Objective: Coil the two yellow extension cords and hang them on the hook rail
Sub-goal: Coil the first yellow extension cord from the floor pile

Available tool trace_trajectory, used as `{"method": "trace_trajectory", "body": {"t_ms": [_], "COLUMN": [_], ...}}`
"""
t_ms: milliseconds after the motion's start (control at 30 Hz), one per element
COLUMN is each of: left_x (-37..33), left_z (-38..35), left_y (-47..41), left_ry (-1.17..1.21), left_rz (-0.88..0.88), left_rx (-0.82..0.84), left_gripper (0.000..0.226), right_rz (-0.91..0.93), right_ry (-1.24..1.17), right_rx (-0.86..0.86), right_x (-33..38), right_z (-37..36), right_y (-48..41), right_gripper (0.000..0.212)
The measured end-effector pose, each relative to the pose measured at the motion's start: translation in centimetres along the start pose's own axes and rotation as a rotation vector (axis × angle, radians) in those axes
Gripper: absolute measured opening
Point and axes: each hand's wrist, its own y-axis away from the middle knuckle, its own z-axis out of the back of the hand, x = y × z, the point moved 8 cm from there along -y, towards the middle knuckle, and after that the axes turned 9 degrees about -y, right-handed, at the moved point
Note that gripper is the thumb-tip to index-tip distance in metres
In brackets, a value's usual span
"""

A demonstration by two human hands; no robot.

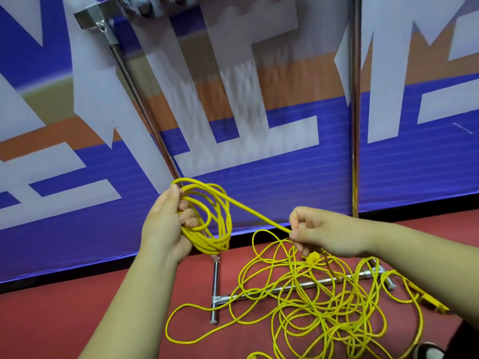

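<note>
Head view: the blue-and-white banner [298, 182] behind the chrome rack [355, 125] is smeared with blur at its middle, so its shapes are hard to read. The rack's top is cut off by the upper edge, and whatever hangs there is only a grey blur. Across the rack's foot bar, on the red floor [77, 320], lies the loose yellow cord [311, 314], a thin glossy tangle of overlapping loops. Where one cord ends and the other begins cannot be told, and its lower loops run out of frame. A flat yellow end piece [430, 301] at the rack's right foot is partly hidden by the right forearm [414, 255]. In front of the rack's left upright, the left hand [163, 226] grips a coil [210, 242] of several tight rounds, fingers curled through it, thumb pressed on its top. A taut strand [259, 213] runs from the coil to the right hand [326, 235], which pinches it between thumb and forefinger above the foot bar.
</note>
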Motion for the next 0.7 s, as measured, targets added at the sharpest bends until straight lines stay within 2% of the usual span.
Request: {"method": "trace_trajectory", "body": {"t_ms": [167, 300, 433, 567, 700], "left_x": [1.4, 2.5, 2.7, 2.1, 0.7], "left_z": [2.5, 3.8, 4.4, 3.6, 1.5], "left_y": [-0.9, -1.3, -1.0, -0.5, 0.3], "left_ry": [-0.1, -0.164, -0.241, -0.208, -0.175], "left_rz": [-0.003, 0.0, -0.029, -0.051, -0.098], "left_rx": [-0.111, -0.196, -0.238, -0.201, -0.056], "left_gripper": [0.018, 0.026, 0.031, 0.027, 0.025], "right_rz": [-0.012, -0.023, -0.145, -0.329, -0.424], "right_ry": [-0.024, -0.202, -0.374, -0.501, -0.522], "right_rx": [-0.134, -0.234, -0.309, -0.354, -0.421], "right_x": [-0.1, 0.4, -0.1, -1.6, -2.6], "right_z": [1.1, 1.5, 1.4, 1.1, 1.4], "right_y": [-0.2, -0.2, -0.2, 0.1, 0.3], "right_gripper": [0.006, 0.005, 0.007, 0.005, 0.013]}}
